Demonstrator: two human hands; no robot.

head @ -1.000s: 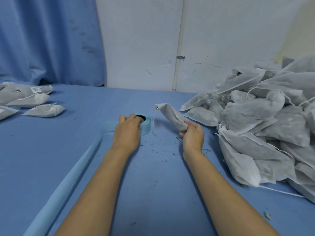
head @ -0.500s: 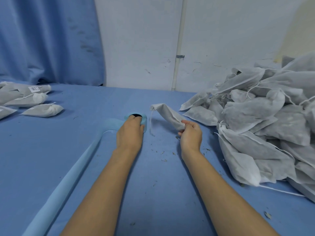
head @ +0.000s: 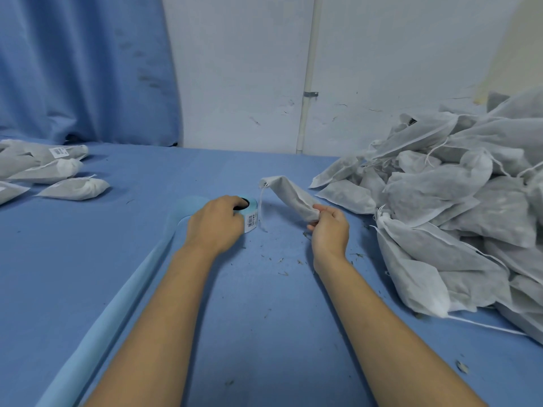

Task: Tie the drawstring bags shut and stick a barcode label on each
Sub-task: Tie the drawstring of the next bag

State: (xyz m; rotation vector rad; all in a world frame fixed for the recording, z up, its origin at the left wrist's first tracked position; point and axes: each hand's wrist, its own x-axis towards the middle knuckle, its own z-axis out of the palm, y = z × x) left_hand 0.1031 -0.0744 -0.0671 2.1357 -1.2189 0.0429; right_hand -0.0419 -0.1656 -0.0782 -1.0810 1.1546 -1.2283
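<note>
Your right hand (head: 329, 230) pinches one end of a white drawstring bag (head: 289, 195), held tilted above the middle of the desk (head: 264, 318). Its drawstring (head: 261, 207) dangles from the gathered neck. Just beside it, your left hand (head: 214, 224) curls its fingers over the label roll (head: 252, 211), with a barcode label (head: 249, 222) showing. A pile of bags (head: 455, 215) fills the desk's right edge. A few bags (head: 73, 188) lie at the far left edge.
</note>
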